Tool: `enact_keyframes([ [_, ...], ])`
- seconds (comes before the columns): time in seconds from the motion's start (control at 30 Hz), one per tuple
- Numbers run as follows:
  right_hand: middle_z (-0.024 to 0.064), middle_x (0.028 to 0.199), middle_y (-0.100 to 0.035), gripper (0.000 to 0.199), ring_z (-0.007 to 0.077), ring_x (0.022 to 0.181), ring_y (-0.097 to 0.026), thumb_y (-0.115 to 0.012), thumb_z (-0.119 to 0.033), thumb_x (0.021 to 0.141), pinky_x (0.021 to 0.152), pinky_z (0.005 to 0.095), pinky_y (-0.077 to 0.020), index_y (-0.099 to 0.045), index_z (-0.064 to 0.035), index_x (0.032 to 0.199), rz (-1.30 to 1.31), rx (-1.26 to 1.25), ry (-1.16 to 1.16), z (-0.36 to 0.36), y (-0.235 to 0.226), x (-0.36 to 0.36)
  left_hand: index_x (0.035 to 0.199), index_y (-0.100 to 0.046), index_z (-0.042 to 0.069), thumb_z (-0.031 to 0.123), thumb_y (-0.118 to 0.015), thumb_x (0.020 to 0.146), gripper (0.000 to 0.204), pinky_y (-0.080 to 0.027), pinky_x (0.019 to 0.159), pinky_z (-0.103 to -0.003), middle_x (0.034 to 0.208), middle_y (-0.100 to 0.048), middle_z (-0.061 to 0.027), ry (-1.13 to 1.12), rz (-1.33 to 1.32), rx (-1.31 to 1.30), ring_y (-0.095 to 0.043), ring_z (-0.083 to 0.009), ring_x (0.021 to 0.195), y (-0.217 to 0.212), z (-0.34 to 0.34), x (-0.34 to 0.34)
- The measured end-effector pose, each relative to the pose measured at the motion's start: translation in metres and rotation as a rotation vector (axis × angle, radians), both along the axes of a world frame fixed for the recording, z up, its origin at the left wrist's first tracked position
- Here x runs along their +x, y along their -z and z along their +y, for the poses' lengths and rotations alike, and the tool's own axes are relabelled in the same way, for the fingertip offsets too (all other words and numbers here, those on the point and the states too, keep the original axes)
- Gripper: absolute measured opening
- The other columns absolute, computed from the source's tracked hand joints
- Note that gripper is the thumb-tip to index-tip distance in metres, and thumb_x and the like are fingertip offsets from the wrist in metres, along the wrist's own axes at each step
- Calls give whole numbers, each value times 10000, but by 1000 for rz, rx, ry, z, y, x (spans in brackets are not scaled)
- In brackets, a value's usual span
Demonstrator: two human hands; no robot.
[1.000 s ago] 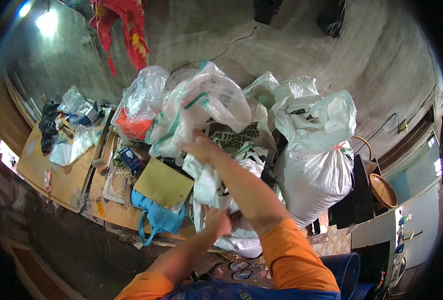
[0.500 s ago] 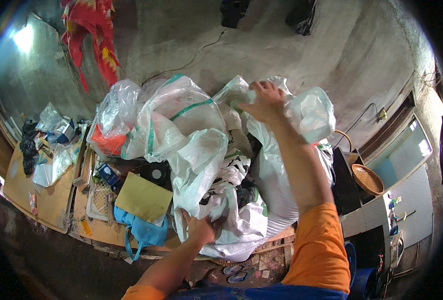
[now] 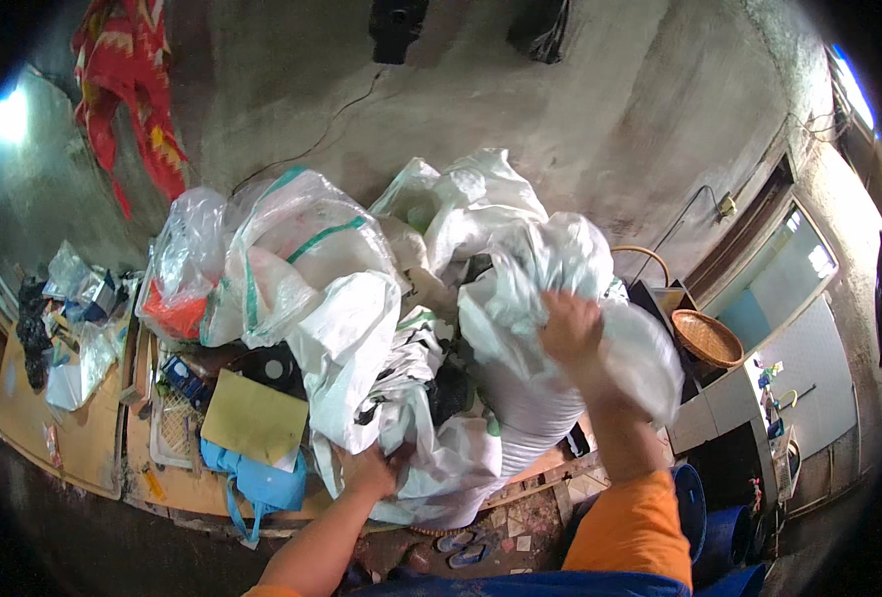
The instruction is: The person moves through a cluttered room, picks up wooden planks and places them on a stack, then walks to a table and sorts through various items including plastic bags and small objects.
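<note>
My left hand [image 3: 366, 472] is at the near side of an open white woven sack [image 3: 466, 463], its fingers curled into the sack's folded edge and partly hidden. Bundled black and white cloth [image 3: 409, 348] shows inside that sack. To the right stands another bulging white sack [image 3: 536, 388]. My right hand [image 3: 570, 326], blurred by motion, is closed on the loose upper part of this sack, and a flap of it swings out beside my wrist.
Clear plastic with green stripes [image 3: 307, 234] is heaped behind on the left. A yellowish folder [image 3: 254, 420] lies over a light blue bag [image 3: 267, 483]. A wicker basket [image 3: 708, 338] and blue barrels [image 3: 725, 532] stand right. Red patterned cloth [image 3: 127, 80] hangs on the wall.
My right hand has come down and toward me from the sack's far rim, pulling its loose material along. My left hand stays at the near sack. The view has shifted right.
</note>
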State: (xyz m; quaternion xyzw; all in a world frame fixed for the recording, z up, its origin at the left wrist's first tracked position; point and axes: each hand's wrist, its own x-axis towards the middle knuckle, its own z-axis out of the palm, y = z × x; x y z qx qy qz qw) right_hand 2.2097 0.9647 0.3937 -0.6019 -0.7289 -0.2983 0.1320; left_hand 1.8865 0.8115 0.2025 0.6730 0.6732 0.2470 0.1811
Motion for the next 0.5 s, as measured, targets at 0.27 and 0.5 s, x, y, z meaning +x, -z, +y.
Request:
enact_keyframes([
  [0.27, 55, 831, -566, 332, 268, 794, -586, -679, -113, 601, 710, 420, -394, -596, -113, 922, 286, 145, -24, -56, 24, -24, 1403, -397, 21, 454, -699, 769, 824, -270, 1116, -479, 1410, -430, -254, 61, -132, -32, -380, -422, 1319, -27, 1, 10],
  [0.5, 29, 790, -557, 255, 228, 765, -581, -661, -120, 612, 701, 389, -391, -604, -137, 860, 354, 236, -55, -48, 38, -27, 1425, -298, -47, 411, -726, 752, 920, -257, 1117, -502, 1415, -397, -294, 29, 47, -151, -370, -442, 1313, -18, -4, -1],
])
